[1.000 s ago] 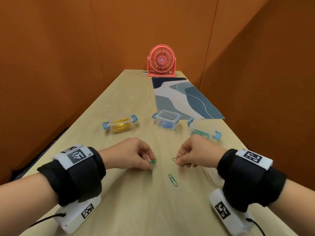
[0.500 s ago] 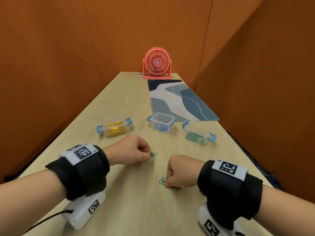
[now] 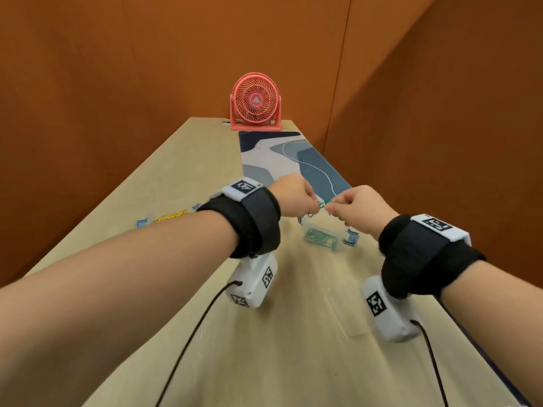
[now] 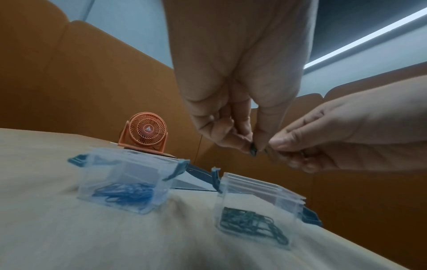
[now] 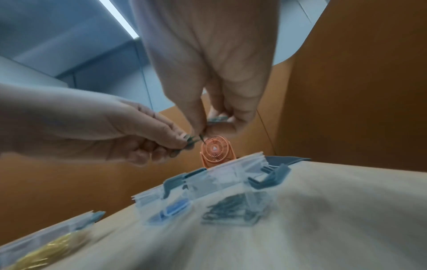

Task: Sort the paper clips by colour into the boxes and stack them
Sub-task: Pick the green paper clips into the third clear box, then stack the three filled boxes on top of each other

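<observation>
Both hands hover above the clear box of green clips (image 3: 321, 237), fingertips nearly touching. My left hand (image 3: 296, 199) pinches green paper clips (image 3: 321, 205) between thumb and fingers. My right hand (image 3: 357, 205) pinches green clips too, and they show in the right wrist view as green clips (image 5: 216, 119) in its curled fingers. The left wrist view shows the box of blue clips (image 4: 129, 184) on the left and the box of green clips (image 4: 256, 210) on the right, under the hands. The box of yellow clips (image 3: 170, 216) stands further left.
A red desk fan (image 3: 255, 102) stands at the far end of the wooden table (image 3: 264, 348). A blue patterned mat (image 3: 282, 160) lies behind the boxes. Orange walls close in on both sides. A clear lid (image 3: 349, 315) lies on the table near my right wrist.
Both hands lifted off the table with the green clips they picked up and moved forward over the green-clip box. The clips that lay on the table near me are gone.
</observation>
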The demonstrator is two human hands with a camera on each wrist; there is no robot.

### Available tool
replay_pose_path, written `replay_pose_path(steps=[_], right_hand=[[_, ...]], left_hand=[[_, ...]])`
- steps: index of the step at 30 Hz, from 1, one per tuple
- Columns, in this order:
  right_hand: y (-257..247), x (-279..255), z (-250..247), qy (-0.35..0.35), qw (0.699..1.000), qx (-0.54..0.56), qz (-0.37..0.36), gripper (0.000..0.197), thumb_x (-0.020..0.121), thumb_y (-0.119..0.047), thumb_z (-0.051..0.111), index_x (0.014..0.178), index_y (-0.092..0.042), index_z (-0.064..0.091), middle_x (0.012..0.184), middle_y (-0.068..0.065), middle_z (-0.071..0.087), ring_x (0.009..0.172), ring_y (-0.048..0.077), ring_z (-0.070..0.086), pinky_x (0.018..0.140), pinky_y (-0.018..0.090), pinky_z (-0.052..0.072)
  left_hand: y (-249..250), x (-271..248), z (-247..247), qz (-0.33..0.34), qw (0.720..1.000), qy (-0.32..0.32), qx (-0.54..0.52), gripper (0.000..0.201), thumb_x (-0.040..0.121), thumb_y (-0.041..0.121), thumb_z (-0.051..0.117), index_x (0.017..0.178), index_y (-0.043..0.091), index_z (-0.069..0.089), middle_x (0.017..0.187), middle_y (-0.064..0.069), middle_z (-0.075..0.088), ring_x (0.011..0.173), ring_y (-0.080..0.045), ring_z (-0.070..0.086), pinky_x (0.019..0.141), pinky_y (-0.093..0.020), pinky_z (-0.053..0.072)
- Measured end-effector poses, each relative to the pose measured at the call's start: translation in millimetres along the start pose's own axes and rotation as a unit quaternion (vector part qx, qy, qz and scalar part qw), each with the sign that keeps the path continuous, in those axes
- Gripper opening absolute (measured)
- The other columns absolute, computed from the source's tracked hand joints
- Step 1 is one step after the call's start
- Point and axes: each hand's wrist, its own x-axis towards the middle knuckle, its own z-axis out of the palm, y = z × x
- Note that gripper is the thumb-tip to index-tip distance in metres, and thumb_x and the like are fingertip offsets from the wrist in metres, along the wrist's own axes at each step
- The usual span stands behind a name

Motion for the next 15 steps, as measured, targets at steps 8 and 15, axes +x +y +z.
replay_pose_path(steps=[8, 15], right_hand=[[18, 9, 1, -0.018, 0.999, -0.025, -0.028, 0.023, 0.092, -0.007, 0.052, 0.101, -0.015, 0.071, 0.108, 0.005, 0.068, 0.093, 0.018, 0.058, 0.085, 0.028, 0.047], [13, -5, 8, -0.096, 0.983, -0.153, -0.036, 0.087, 0.068, -0.028, 0.081, 0.141, -0.013, 0.036, 0.142, 0.005, 0.044, 0.127, 0.023, 0.044, 0.100, 0.031, 0.039]], left_hand=[[-8, 9, 18, 0.072, 0.985, -0.048, 0.148, 0.033, 0.081, 0.009, 0.056, 0.110, 0.021, 0.067, 0.127, -0.004, 0.053, 0.120, -0.021, 0.048, 0.100, -0.033, 0.041], [-17, -7, 14, 0.095, 0.978, -0.072, 0.168, 0.023, 0.080, 0.018, 0.063, 0.103, 0.019, 0.069, 0.097, 0.000, 0.058, 0.089, -0.015, 0.053, 0.073, -0.022, 0.040]])
